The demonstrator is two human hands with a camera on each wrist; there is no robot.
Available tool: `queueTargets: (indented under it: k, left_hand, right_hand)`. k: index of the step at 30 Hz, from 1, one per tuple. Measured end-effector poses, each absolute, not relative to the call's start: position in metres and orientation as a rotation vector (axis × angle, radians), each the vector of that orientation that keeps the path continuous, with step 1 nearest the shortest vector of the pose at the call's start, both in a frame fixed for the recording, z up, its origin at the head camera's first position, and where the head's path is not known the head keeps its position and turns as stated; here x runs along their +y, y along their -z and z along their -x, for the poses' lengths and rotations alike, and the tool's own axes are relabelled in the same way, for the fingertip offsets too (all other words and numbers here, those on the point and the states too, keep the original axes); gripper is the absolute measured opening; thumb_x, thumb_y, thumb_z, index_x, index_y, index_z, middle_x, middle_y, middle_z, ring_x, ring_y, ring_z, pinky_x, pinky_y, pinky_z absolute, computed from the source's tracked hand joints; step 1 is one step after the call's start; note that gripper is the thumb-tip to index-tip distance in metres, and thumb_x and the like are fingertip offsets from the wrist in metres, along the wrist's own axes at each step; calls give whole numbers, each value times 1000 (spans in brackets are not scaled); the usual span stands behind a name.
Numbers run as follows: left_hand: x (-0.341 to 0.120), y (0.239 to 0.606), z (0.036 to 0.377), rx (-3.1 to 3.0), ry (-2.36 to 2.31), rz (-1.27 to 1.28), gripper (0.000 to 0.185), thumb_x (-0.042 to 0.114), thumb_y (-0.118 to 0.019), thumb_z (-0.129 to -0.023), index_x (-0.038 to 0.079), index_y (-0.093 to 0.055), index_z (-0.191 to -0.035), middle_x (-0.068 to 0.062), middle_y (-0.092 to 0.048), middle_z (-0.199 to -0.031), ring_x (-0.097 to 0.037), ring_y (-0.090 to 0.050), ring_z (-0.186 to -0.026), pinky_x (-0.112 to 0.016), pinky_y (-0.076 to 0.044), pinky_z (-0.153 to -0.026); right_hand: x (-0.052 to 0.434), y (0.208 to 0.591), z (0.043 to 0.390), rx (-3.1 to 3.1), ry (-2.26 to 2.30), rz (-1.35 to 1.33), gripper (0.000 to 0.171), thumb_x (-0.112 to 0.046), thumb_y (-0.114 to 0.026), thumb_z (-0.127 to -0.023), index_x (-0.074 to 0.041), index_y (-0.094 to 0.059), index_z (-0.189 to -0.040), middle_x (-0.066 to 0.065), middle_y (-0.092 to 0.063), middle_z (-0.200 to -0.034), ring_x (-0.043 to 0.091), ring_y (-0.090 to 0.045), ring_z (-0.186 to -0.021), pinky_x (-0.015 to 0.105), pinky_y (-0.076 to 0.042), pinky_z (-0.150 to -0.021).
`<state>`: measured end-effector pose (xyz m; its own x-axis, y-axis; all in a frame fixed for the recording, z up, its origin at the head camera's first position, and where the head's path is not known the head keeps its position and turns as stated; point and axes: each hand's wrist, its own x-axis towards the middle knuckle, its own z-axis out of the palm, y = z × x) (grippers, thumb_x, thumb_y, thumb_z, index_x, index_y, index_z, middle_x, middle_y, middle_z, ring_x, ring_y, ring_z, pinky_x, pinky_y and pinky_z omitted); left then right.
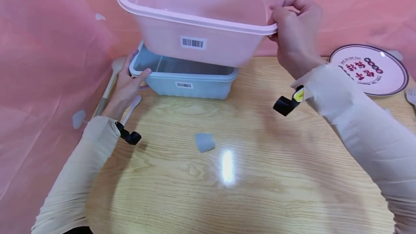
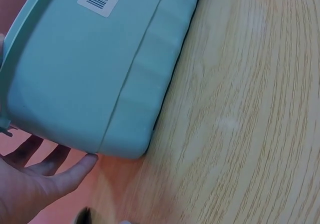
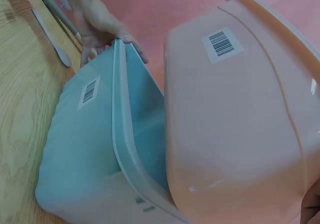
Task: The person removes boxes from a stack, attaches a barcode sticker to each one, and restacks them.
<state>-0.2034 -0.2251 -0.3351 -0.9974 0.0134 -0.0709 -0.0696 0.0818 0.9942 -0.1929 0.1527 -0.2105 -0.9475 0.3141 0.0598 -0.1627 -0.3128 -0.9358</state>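
A pink plastic bin point(image 1: 159, 33) with a barcode label hangs tilted above a light blue bin point(image 1: 208, 86). My right hand point(image 1: 297, 26) pinches the pink bin's rim at its right corner. The blue bin rests on the wooden table, partly covered by the pink one. At its left end, my left hand point(image 1: 123, 87) grips the corner, thumb over the rim and other fingers against the outside. The right wrist view shows the pink bin's wall point(image 3: 230, 109) beside the blue bin's opening. In the left wrist view, fingers touch the blue bin's end wall point(image 2: 65, 99).
Left of the blue bin lie a white spoon point(image 1: 132, 107) and a long-handled utensil point(image 1: 108, 87). A printed plate point(image 1: 391, 78) and a fork point(image 1: 411, 97) are at the right. A grey-blue patch point(image 1: 204, 142) lies mid-table. Pink sheeting point(image 1: 39, 82) stands behind and left.
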Motion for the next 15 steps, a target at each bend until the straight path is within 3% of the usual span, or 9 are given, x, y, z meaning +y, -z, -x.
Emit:
queueTargets:
  k: [15]
  left_hand:
    - [-219, 336, 207, 2276, -2060, -11, 80, 16, -65, -92, 43, -19, -151, 0, -23, -158, -31, -31, -141, -68, -40, -96]
  right_hand:
    - [119, 232, 209, -1783, -2211, 155, 17, 4, -52, -85, -7, -63, -78, 5, -54, -61, 15, -47, -50, 21, -43, -45]
